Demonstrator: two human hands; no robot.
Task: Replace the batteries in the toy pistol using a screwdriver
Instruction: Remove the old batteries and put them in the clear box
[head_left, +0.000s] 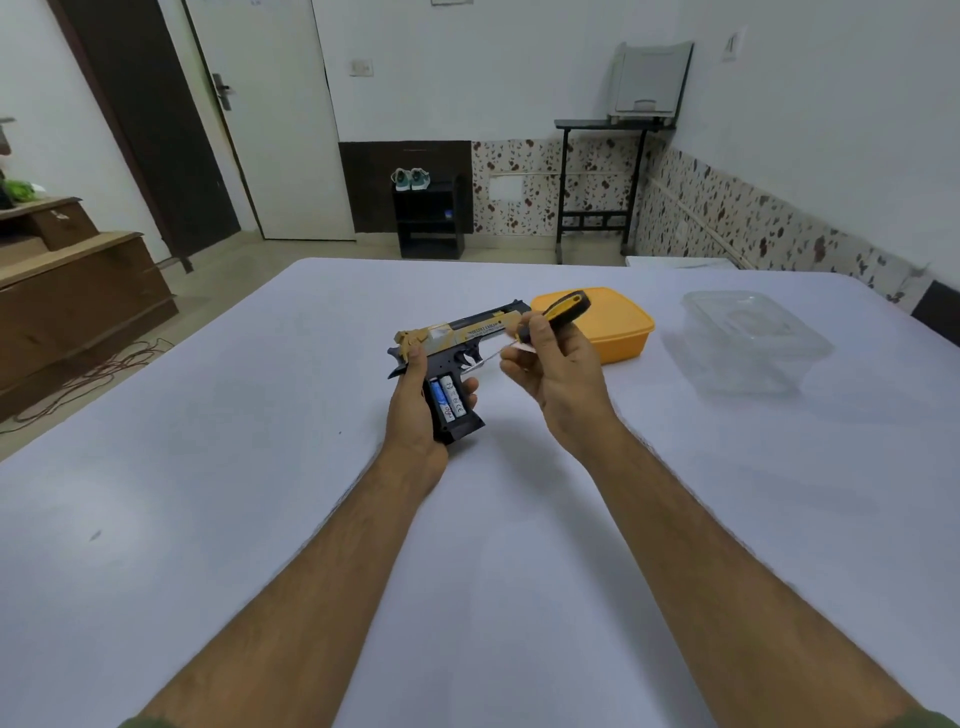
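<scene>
left hand (415, 410) of mine is curled round the grip of the black and gold plastic toy pistol (451, 358), holding it up off the pale lilac table (208, 493) with the battery bay facing me; the cover is off and two small cylindrical batteries (448, 397), one blue, one white, sit side by side in the grip. my right hand (558, 374) grips the yellow and black handled screwdriver (540, 325), its thin metal shaft angled down toward the trigger area, tip just beside the bay. if i pry with that tip it could skid off a battery and jab my left fingers (470, 387), which wrap close to the opening. a levered cell could also spring out and roll across the table. i cannot see the cover or its screw, so they may get lost. beyond the pistol sit an orange lidded plastic box (618, 325) and, to its right, a clear plastic container (753, 338).
</scene>
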